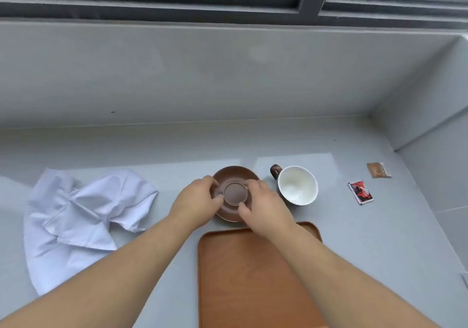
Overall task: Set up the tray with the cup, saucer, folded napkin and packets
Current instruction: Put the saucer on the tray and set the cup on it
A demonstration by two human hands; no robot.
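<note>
A brown saucer (pixel 235 175) lies on the grey counter just beyond the wooden tray (pixel 248 277). My left hand (pixel 195 203) grips its left rim and my right hand (pixel 266 206) grips its right rim, thumbs on top. To the saucer's right stands a cup (pixel 297 184), white inside with a brown handle. A crumpled white napkin (pixel 83 216) lies unfolded at the left. A red packet (pixel 361 192) and a brown packet (pixel 378 170) lie on the counter at the right. Nothing lies on the tray.
The grey counter (pixel 177 148) ends at a grey back wall under a dark-framed window. A side wall (pixel 435 125) closes the right end, close to the packets.
</note>
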